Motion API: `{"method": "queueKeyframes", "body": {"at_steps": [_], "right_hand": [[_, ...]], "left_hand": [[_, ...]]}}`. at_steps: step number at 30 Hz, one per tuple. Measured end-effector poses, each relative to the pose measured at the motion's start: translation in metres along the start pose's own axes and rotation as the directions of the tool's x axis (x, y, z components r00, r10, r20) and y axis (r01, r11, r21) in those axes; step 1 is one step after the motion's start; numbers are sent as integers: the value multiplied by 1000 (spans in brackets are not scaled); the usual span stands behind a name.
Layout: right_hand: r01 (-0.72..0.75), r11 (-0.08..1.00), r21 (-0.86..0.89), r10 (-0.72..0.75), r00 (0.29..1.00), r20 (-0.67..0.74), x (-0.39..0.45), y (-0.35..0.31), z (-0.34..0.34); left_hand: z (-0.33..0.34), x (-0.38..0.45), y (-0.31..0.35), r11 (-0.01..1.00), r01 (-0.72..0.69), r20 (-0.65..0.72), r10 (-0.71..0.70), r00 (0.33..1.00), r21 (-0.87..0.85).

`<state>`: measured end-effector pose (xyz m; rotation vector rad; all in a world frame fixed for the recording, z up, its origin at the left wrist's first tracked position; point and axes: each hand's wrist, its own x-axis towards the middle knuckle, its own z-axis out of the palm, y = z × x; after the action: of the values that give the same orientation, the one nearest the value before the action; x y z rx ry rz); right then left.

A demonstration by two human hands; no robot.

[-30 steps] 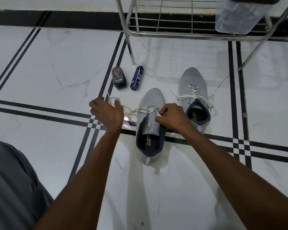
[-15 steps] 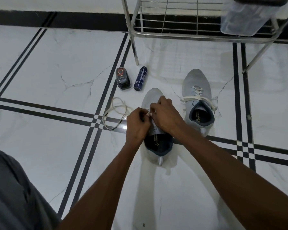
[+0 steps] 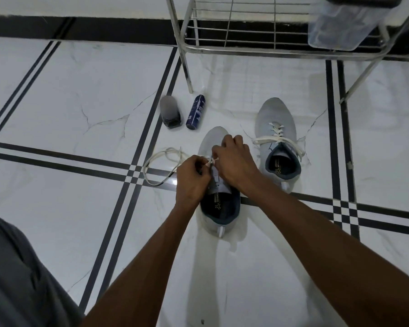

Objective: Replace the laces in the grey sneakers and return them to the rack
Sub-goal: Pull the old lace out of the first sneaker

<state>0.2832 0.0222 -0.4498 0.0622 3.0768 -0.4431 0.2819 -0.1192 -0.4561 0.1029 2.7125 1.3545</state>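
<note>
Two grey sneakers stand on the white tiled floor. The near sneaker (image 3: 219,208) points away from me, and both hands work over its eyelets. My left hand (image 3: 191,178) pinches a white lace (image 3: 159,159) at the sneaker's left side; the rest of that lace lies looped on the floor to the left. My right hand (image 3: 234,161) rests on the tongue, fingers curled and pinching the lace end. The far sneaker (image 3: 275,128) to the right has a white lace threaded through it, with loose ends draped over its sides.
A metal wire shoe rack (image 3: 246,47) stands at the back, with a clear plastic box (image 3: 338,24) on it. A dark shoe-polish sponge (image 3: 170,114) and a blue spray can (image 3: 195,112) lie near the rack's left leg. My grey-clad knee (image 3: 14,279) fills the lower left.
My left hand came in from the left, where it pulled the lace out, to the sneaker's eyelets. The slack lace dropped into a loop on the floor. My right hand shifted forward on the tongue.
</note>
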Motion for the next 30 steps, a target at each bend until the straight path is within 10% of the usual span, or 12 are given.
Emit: {"method": "queueKeyframes", "body": {"at_steps": [4, 8, 11, 14, 20, 24, 27, 30], "right_hand": [[-51, 998, 26, 54, 993, -110, 5, 6, -11], [-402, 806, 434, 568, 731, -377, 14, 47, -47], [-241, 927, 287, 282, 953, -112, 10, 33, -40], [-65, 989, 133, 48, 990, 130, -2, 1, -9], [-61, 993, 98, 68, 995, -72, 5, 0, -11], [-386, 765, 516, 629, 621, -468, 13, 40, -55], [-285, 888, 360, 419, 826, -379, 11, 34, -52], [-167, 952, 255, 142, 983, 113, 0, 0, -21]], "left_hand": [[-1, -1, -2, 1000, -1, -12, 1, 1000, 9], [-3, -2, -2, 999, 30, -18, -30, 999, -13], [-2, -1, -1, 999, 26, -19, -26, 999, -23], [-2, -1, -2, 1000, 9, -8, -9, 1000, -16], [-5, -2, -4, 1000, 12, -19, -12, 1000, -2], [-8, -2, -8, 999, 28, -44, -29, 999, -23], [-7, -3, -7, 999, 26, -42, -27, 999, -18], [-7, -4, -5, 1000, 20, -41, -20, 999, -6]]}}
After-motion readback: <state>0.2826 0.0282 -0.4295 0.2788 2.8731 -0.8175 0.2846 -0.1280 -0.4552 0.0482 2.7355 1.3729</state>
